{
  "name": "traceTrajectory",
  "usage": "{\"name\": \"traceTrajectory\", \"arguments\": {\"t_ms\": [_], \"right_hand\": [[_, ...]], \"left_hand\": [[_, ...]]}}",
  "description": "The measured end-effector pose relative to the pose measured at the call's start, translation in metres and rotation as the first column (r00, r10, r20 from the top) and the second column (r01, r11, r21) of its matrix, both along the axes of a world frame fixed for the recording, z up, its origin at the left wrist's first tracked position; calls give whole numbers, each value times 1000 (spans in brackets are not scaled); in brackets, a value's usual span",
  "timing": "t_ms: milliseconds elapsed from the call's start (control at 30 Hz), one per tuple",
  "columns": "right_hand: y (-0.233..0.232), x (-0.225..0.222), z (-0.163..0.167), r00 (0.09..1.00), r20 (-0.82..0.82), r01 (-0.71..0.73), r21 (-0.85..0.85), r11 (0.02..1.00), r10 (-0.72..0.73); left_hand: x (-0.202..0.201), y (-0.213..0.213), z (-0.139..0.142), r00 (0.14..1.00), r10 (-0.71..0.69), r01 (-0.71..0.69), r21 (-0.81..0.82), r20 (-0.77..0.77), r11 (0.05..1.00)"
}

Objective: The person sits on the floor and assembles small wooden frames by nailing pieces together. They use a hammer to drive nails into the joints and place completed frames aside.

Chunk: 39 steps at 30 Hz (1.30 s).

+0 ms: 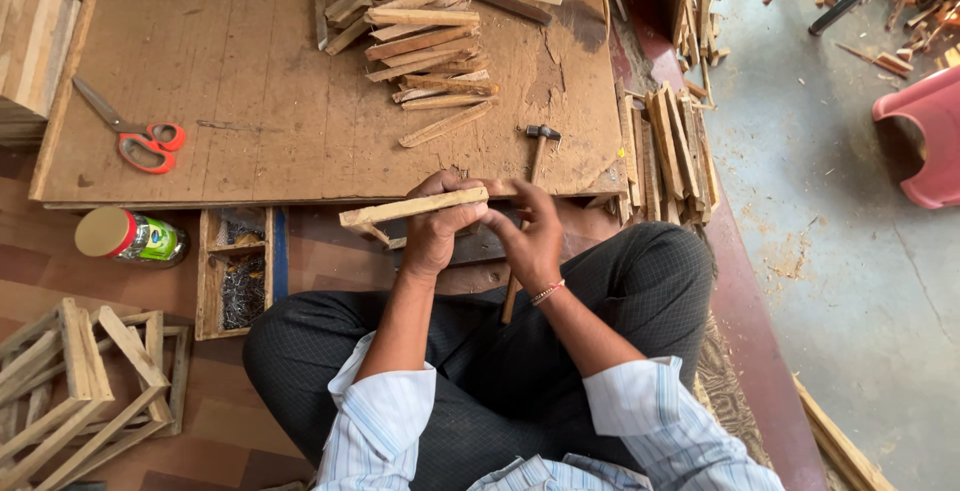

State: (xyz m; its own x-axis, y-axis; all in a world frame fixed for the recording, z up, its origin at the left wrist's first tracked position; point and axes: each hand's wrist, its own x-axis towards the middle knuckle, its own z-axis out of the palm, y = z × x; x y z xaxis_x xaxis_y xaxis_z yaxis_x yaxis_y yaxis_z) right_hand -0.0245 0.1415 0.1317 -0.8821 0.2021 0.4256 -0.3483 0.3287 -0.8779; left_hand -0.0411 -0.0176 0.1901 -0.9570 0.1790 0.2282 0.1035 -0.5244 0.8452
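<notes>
Both hands grip one slat [413, 207] w/ fingers closed: left hand [437, 234] under it, right hand [528, 236] at its end, steadying. Hammer [540, 146] near on surface [230, 71].

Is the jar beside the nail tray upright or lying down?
Lying down. The jar rests on its side on the floor, its tan lid facing left, just left of the nail tray.

The scissors [140, 138] have orange-red handles. The wooden strip [412, 207] is pale tan, the surface [230, 71] a darker scuffed brown. The jar [132, 236] has a tan lid, red band and green label. The trousers [560, 351] are dark charcoal, the shirt sleeves [380, 426] white with fine blue stripes; the stool [925, 136] is pink.
</notes>
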Motion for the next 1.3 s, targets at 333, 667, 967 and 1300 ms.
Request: {"name": "traceTrajectory", "arguments": {"t_ms": [333,667,967,1300], "right_hand": [[10,38,27,648,654,307,-693,652,391],[69,136,120,900,414,-33,370,928,-134],[70,138,128,944,313,-62,476,877,-103],[70,130,128,958,268,-4,378,926,-105]], "left_hand": [[-3,0,-4,996,33,-28,66,-79,997],[-9,-5,-14,990,126,-120,95,-60,988],[-4,-2,-11,982,177,-176,25,-71,984],[-5,-5,-10,980,173,-164,95,-99,982]]}}
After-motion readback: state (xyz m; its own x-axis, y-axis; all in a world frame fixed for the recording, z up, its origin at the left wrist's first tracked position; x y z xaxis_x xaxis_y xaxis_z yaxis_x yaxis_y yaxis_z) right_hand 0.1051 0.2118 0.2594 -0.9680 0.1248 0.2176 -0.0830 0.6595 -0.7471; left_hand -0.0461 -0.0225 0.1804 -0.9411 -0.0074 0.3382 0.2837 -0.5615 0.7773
